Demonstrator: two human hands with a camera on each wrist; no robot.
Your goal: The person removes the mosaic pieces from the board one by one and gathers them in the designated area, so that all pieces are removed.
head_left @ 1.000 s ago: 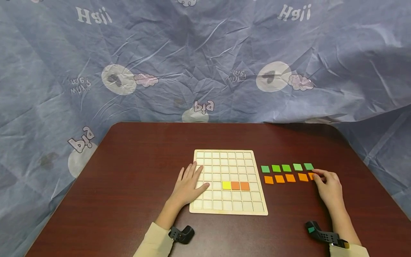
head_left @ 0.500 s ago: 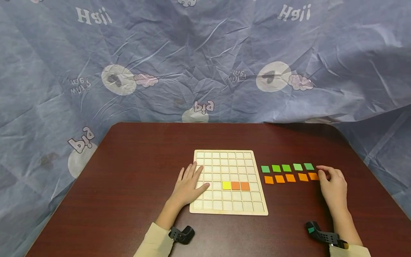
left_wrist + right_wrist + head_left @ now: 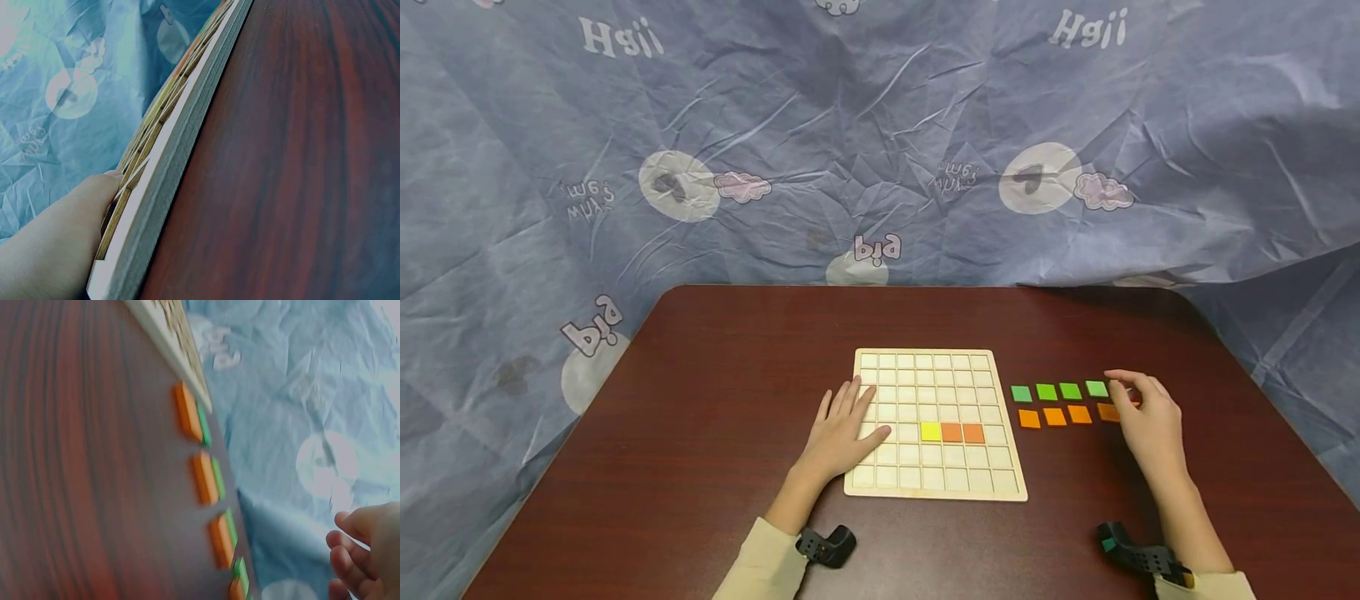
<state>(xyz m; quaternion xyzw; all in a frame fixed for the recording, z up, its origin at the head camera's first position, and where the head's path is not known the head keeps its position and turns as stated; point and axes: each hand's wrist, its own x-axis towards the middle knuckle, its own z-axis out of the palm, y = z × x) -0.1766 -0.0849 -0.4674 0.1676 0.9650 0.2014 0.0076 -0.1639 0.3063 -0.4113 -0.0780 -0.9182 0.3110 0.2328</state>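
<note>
My left hand (image 3: 838, 437) rests on the left edge of a pale wooden grid board (image 3: 936, 494), fingers spread. Its thumb lies along the board's edge in the left wrist view. Set in the grid are a yellow square tile (image 3: 930, 432) and two orange-red tiles, one of them an orange-red tile (image 3: 973, 433) on the right. My right hand (image 3: 1153, 425) hovers over the right end of two rows of tiles, fingers loosely bent. In the right wrist view nothing shows between its thumb and fingers. It hides part of both rows, including the last green tile's spot.
Right of the board lies a back row of green tiles, with a bright green tile (image 3: 1047, 392) among them. In front runs an orange row, including an orange tile (image 3: 1079, 414). All lie on a dark red-brown table (image 3: 715, 375). A blue-grey printed cloth (image 3: 820, 108) hangs behind.
My right hand first moved slightly right off the end orange tile, then left and back over the rows' right end. My left hand and the board's tiles stay as they were.
</note>
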